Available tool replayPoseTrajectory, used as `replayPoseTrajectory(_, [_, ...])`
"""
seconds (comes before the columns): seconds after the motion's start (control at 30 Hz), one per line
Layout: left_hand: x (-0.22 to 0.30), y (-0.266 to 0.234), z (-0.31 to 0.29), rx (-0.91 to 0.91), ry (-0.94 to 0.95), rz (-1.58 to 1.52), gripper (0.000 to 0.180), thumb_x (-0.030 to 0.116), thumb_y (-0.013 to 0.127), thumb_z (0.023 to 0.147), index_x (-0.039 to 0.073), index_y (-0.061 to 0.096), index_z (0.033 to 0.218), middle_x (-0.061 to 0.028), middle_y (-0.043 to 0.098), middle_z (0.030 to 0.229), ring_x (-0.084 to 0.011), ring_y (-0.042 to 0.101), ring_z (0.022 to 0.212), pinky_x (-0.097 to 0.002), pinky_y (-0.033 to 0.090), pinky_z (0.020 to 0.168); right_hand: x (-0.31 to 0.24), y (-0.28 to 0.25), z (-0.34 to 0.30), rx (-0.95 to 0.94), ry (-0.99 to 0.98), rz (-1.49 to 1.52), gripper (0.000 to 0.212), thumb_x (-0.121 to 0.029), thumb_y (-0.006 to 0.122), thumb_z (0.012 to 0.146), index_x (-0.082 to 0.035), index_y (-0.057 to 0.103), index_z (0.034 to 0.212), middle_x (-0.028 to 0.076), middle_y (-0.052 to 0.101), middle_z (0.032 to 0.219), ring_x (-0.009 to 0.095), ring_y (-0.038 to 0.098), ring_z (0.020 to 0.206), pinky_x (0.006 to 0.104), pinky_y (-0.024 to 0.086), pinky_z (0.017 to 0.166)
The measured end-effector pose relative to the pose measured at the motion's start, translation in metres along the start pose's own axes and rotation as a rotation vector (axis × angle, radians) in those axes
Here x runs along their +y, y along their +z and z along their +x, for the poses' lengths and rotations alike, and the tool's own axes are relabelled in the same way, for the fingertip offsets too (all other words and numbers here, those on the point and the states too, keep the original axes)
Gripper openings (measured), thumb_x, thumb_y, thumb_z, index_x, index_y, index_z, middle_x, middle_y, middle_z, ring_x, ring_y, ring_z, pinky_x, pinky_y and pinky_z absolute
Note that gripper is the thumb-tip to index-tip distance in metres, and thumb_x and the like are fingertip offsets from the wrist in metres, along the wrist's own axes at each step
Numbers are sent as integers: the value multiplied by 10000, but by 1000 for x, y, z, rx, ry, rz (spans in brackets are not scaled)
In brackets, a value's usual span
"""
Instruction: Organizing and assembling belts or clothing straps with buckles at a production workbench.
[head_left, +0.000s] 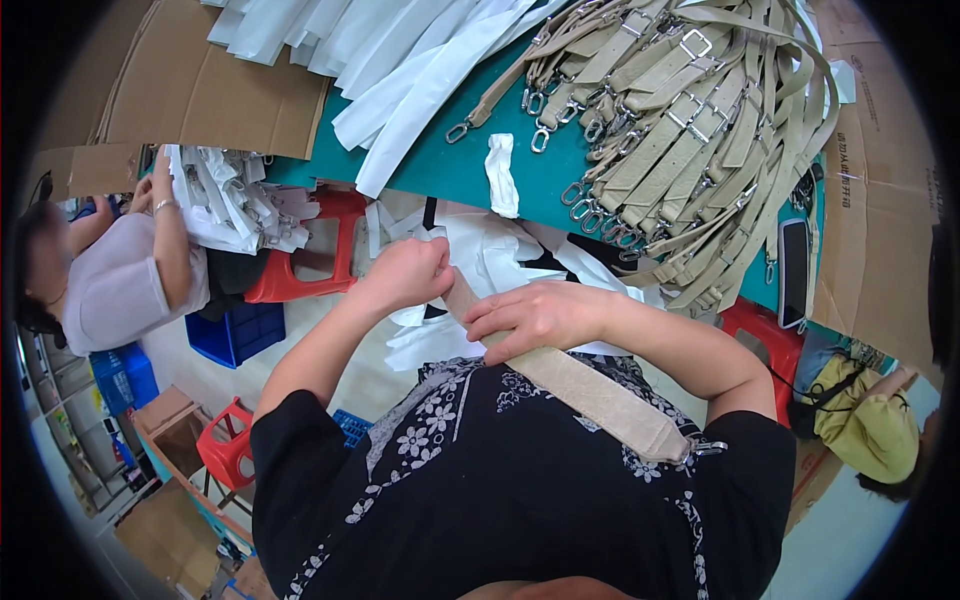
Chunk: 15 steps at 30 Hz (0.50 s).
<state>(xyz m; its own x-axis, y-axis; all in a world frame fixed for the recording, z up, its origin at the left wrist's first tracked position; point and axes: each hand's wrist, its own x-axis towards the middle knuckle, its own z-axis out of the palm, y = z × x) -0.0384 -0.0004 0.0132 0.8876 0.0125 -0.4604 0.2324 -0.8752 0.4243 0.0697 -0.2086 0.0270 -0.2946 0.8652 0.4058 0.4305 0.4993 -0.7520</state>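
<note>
A wide beige bag strap [590, 395] lies slantwise across my lap and chest, its pointed end and silver snap hook [708, 448] out to the right. My left hand [412, 272] is a fist at the strap's other end. A scrap of white shows just above that fist; what exactly the fingers pinch there is partly hidden. My right hand [545, 318] is closed over the strap a little lower, with its fingers wrapped across the top face. Below my hands, crumpled white wrapping sheets [490, 245] hang and lie at the table's front.
A big pile of beige straps with metal hooks [680, 120] covers the green table's right side. White sleeves [420, 90] lie at its left, near a cardboard box [220, 90]. A phone [793, 270] sits on the right edge. Co-workers sit left [130, 270] and right [870, 420].
</note>
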Motion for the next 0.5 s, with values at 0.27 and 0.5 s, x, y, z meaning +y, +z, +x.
replayPoseTrajectory(0.27, [13, -18, 10, -1, 246, 129, 112, 155, 568, 742, 48, 562, 773, -125, 610, 737, -329, 596, 695, -424, 466, 589, 9, -2, 0, -24, -41, -5, 187, -130, 616, 717, -125, 642, 902, 63, 592, 1061, 231, 529, 1112, 327, 515, 749])
replayPoseTrajectory(0.5, [0, -3, -22, 269, 14, -242, 141, 170, 545, 848, 35, 514, 818, -125, 573, 735, -332, 579, 684, -412, 450, 583, 14, 0, -22, 124, 102, -17, 249, -111, 615, 706, -142, 647, 951, 72, 594, 1081, 250, 517, 1131, 354, 490, 835])
